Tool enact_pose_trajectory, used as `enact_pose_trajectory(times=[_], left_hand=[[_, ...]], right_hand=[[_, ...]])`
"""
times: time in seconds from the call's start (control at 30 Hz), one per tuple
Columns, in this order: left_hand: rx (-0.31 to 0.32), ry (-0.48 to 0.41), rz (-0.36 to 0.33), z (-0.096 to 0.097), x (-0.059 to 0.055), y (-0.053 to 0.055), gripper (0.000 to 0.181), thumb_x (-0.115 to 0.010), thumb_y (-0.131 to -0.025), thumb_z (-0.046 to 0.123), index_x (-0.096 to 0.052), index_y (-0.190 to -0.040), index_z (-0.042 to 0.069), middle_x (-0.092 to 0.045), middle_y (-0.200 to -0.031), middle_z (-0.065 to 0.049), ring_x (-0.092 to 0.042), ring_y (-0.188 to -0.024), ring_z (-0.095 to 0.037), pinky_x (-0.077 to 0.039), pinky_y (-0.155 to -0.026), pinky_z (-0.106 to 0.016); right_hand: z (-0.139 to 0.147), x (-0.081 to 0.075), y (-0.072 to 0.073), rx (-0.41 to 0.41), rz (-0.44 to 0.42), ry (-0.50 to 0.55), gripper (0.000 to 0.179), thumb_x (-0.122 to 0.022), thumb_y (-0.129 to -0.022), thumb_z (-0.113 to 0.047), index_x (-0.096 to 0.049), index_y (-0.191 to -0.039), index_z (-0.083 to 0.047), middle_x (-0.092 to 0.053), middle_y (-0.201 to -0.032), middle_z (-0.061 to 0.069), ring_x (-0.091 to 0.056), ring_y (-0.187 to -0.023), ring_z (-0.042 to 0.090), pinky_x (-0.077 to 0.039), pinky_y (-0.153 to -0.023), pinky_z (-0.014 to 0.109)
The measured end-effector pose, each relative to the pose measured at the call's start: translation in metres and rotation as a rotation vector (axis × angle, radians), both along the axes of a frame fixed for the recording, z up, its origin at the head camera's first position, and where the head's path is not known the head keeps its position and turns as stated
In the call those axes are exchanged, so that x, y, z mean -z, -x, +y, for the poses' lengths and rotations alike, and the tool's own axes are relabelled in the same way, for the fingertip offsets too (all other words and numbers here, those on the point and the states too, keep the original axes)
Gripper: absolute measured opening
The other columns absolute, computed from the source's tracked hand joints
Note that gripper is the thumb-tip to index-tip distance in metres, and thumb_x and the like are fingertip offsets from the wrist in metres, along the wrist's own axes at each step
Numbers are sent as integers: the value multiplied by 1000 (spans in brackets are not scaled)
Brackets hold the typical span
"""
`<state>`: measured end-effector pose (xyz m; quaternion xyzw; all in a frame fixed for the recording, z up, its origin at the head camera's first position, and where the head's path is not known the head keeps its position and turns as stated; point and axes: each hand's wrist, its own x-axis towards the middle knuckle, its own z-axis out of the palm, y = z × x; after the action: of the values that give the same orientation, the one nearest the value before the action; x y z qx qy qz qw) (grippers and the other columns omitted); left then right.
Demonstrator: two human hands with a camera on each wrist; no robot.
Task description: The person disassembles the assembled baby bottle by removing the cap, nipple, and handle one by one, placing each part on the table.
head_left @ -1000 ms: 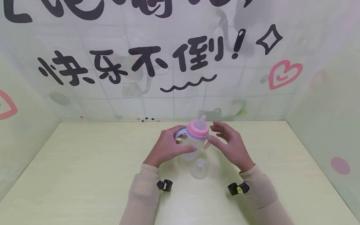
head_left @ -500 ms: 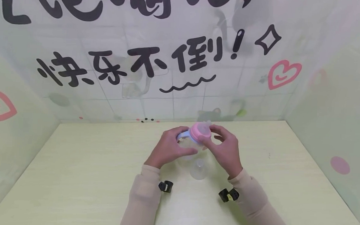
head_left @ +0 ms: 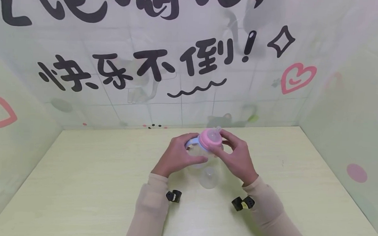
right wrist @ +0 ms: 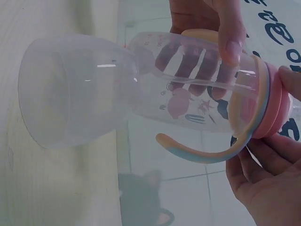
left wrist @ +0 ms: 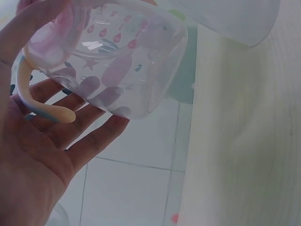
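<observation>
Clear plastic baby bottle with pink printed figures [head_left: 197, 151] is held between both hands above the far half of the pale wood-grain table [head_left: 76, 183], near the back wall. In the head view its top leans slightly to the right; whether the base touches the wood, cannot tell.

Left hand [head_left: 178, 155] grasps the bottle's body: thumb across the near side, fingers spread and wrapped behind, visible through the plastic from the right wrist. Right hand [head_left: 238, 159] grasps the pink ring-shaped collar [head_left: 208, 138] at the bottle's top, thumb on the near side, fingers bent round the far side.

Translucent teat [head_left: 218, 129] rises from the collar. Just below the collar, a blue-and-orange two-armed handle ring [right wrist: 207, 155] encircles the neck; one curved arm shows bare beside the right hand, the other passes near the left hand. Drop-shaped pink marks [left wrist: 117, 36] run along the body in the left wrist view.

Frosted, translucent dome cap [head_left: 208, 179] stands on the table, wide rim down, just in front of the bottle, between the wrists, apart from both hands.

Beige sleeves [head_left: 149, 205] on both arms; small black devices [head_left: 173, 196] at the inner wrists. Back wall [head_left: 163, 115]: pale tile pattern, large black characters [head_left: 153, 64], pink heart outline [head_left: 298, 78] toward the right.
</observation>
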<state>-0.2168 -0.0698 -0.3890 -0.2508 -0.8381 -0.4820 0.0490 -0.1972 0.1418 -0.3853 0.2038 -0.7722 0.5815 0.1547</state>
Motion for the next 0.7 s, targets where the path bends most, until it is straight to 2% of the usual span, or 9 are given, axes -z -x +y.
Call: enact_pose_trajectory(times=[0.13, 0.3, 0.5, 0.63, 0.7], left_hand=[[31, -24, -14, -1, 1, 0, 62, -90, -70, 28, -66, -126, 15, -69, -113, 8, -63, -100, -19, -53, -86, -35], [70, -51, -17, 0, 1, 1, 64, -90, -70, 28, -66, -128, 15, -69, -115, 8, -64, -103, -23, -53, -87, -36], [89, -62, -17, 1, 0, 1, 64, -91, -69, 25, -66, -128, 17, -68, -117, 9, -62, -103, -9, -53, -88, -34], [90, -63, -22, 1, 0, 1, 65, -91, -69, 26, -66, -128, 17, -68, -118, 9, -63, -104, -12, -53, -88, -34], [81, -62, -21, 0, 1, 2, 65, -91, -69, 27, -66, -128, 16, -68, -117, 8, -63, -104, -16, -53, -88, -34]], right_hand=[[6, -2, 2, -97, -3, -9, 52, -72, -89, -4, -56, -139, -2, -63, -133, 9, -58, -121, 22, -47, -103, 38], [10, -2, 2, -201, -25, 54, 53, -67, -92, -1, -52, -142, -1, -59, -138, 11, -54, -127, 18, -42, -107, 34], [13, -1, 2, -264, -47, 92, 53, -63, -93, 0, -48, -145, -1, -55, -142, 13, -52, -128, 20, -38, -109, 32], [13, -1, 2, -271, -56, 102, 53, -62, -94, -2, -48, -145, -1, -53, -144, 13, -51, -129, 20, -40, -106, 31], [12, -2, 1, -269, -58, 112, 55, -61, -93, -1, -47, -146, -2, -52, -145, 13, -51, -129, 22, -45, -101, 32]])
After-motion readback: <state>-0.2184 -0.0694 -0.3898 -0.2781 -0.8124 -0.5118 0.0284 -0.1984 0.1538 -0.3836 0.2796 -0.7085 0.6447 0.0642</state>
